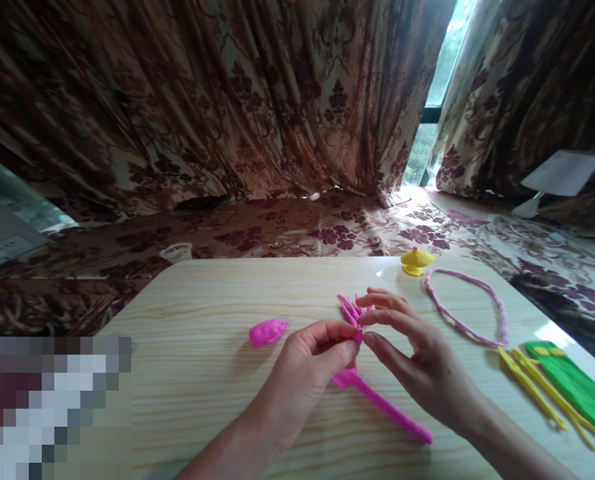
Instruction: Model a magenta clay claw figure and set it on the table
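My left hand (307, 370) and my right hand (417, 353) meet over a light wooden table (202, 373). Both pinch a small pink clay piece (351, 312) with thin prongs sticking up from between the fingertips. Below the hands a long pink clay stick (387, 408) with a flattened end lies on the table, running toward the lower right. A pink clay lump (267, 332) rests just left of my left hand.
A thin pink clay ring (470, 305) lies right of my hands, with a yellow clay shape (416, 261) behind it. Yellow clay strips (542, 390) and a green clay slab (577, 388) sit at the right edge. Patterned curtains hang behind, and a blurred patch covers the lower left.
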The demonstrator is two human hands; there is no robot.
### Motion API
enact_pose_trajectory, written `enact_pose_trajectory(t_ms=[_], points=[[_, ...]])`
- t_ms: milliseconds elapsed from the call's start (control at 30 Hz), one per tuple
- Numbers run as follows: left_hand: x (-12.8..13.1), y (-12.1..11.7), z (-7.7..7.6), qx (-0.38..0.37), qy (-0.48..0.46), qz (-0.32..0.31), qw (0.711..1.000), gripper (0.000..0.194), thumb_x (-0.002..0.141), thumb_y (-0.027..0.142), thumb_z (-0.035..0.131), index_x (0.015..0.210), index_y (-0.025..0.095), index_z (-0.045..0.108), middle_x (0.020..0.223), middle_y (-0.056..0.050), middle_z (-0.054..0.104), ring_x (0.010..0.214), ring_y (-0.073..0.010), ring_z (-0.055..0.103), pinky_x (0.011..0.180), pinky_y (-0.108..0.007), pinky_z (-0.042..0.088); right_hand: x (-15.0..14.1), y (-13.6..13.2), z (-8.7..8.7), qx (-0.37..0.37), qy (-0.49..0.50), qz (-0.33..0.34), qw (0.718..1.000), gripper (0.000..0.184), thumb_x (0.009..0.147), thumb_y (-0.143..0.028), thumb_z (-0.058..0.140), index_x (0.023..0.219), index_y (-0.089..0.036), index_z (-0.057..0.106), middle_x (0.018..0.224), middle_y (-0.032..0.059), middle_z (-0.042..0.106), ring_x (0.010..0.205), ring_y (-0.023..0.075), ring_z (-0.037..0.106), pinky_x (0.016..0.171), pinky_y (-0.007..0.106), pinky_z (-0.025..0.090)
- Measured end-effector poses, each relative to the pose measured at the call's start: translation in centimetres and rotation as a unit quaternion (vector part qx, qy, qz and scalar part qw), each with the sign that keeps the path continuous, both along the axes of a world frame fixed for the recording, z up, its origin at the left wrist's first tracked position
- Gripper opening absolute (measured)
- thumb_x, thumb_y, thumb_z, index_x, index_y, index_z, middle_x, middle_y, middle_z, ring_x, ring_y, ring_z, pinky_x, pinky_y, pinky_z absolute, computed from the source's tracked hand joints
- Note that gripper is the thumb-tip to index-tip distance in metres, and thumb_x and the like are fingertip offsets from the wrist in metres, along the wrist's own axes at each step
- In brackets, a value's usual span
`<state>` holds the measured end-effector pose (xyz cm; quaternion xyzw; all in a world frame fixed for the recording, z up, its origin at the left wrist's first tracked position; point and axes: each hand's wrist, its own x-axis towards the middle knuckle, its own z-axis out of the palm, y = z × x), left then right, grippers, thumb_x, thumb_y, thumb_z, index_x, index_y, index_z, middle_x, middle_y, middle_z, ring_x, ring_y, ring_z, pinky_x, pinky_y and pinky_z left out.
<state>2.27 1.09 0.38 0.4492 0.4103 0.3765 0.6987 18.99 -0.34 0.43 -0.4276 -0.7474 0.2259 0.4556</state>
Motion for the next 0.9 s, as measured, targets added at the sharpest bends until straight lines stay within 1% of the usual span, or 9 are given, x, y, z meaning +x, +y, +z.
enact_pose_trajectory(t_ms=[100, 267, 400, 500, 600, 700, 900], points=[[0.07, 0.04, -0.06, 0.025, 0.024, 0.008, 0.999, 0.015, 0.074, 0.022, 0.064, 0.088, 0.016, 0.067, 0.081, -0.003, 0.064, 0.076, -0.0130, 0.056, 0.071, -0.024, 0.042, -0.04, 0.01, -0.06, 0.000, 0.001, 0.001, 1.000, 0.015, 0.084, -0.015, 0.056, 0.095, -0.023, 0.060, 0.112, 0.0043, 0.057, 0.118, 0.0204, 0.043, 0.102, 0.038, 0.036], [0.20, -0.01, -0.10, 0.025, 0.030, 0.008, 0.999, 0.015, 0.074, 0.023, 0.065, 0.087, 0.017, 0.067, 0.081, -0.002, 0.065, 0.076, -0.0124, 0.056, 0.071, -0.023, 0.042, -0.07, 0.10, -0.28, 0.005, 0.032, -0.016, 0.999, 0.013, 0.082, -0.015, 0.058, 0.093, -0.022, 0.059, 0.107, 0.0045, 0.057, 0.116, 0.0203, 0.044, 0.099, 0.038, 0.038], [0.14, -0.07, -0.29, 0.029, 0.027, 0.005, 0.999, 0.015, 0.074, 0.022, 0.064, 0.089, 0.017, 0.066, 0.081, -0.002, 0.065, 0.077, -0.0122, 0.056, 0.071, -0.022, 0.042, -0.05, 0.19, -0.28, 0.010, 0.023, 0.002, 1.000, 0.012, 0.083, -0.013, 0.057, 0.090, -0.022, 0.060, 0.107, 0.0043, 0.057, 0.115, 0.0199, 0.044, 0.098, 0.037, 0.038], [0.08, -0.10, -0.40, 0.032, 0.028, 0.001, 0.999, 0.016, 0.074, 0.022, 0.065, 0.089, 0.017, 0.066, 0.081, -0.002, 0.065, 0.076, -0.0121, 0.056, 0.071, -0.022, 0.042, -0.05, 0.27, -0.34, 0.023, 0.013, 0.003, 1.000, 0.012, 0.083, -0.012, 0.056, 0.089, -0.022, 0.061, 0.105, 0.0046, 0.057, 0.114, 0.0199, 0.045, 0.097, 0.036, 0.039], [0.10, -0.07, -0.36, 0.021, 0.023, -0.002, 1.000, 0.016, 0.074, 0.024, 0.066, 0.088, 0.016, 0.066, 0.079, -0.002, 0.065, 0.075, -0.0116, 0.056, 0.070, -0.022, 0.042, 0.01, 0.27, -0.41, 0.028, 0.013, 0.004, 1.000, 0.013, 0.083, -0.012, 0.057, 0.091, -0.021, 0.061, 0.104, 0.0051, 0.057, 0.114, 0.0203, 0.045, 0.097, 0.036, 0.039], [0.11, -0.06, -0.24, 0.009, 0.010, 0.001, 1.000, 0.018, 0.074, 0.026, 0.066, 0.088, 0.016, 0.067, 0.080, -0.002, 0.065, 0.074, -0.0121, 0.057, 0.071, -0.023, 0.043, 0.14, 0.18, -0.38, 0.012, 0.036, -0.004, 0.999, 0.015, 0.083, -0.013, 0.057, 0.095, -0.021, 0.060, 0.107, 0.0057, 0.055, 0.114, 0.0206, 0.045, 0.096, 0.036, 0.040], [0.06, -0.15, -0.08, -0.019, -0.019, -0.017, 0.999, 0.025, 0.075, 0.025, 0.065, 0.098, 0.017, 0.068, 0.082, -0.005, 0.066, 0.077, -0.0137, 0.057, 0.072, -0.026, 0.043, 0.13, 0.04, -0.20, 0.004, 0.013, 0.020, 1.000, 0.014, 0.084, -0.014, 0.054, 0.093, -0.022, 0.061, 0.107, 0.0053, 0.055, 0.113, 0.0203, 0.044, 0.096, 0.036, 0.039]])
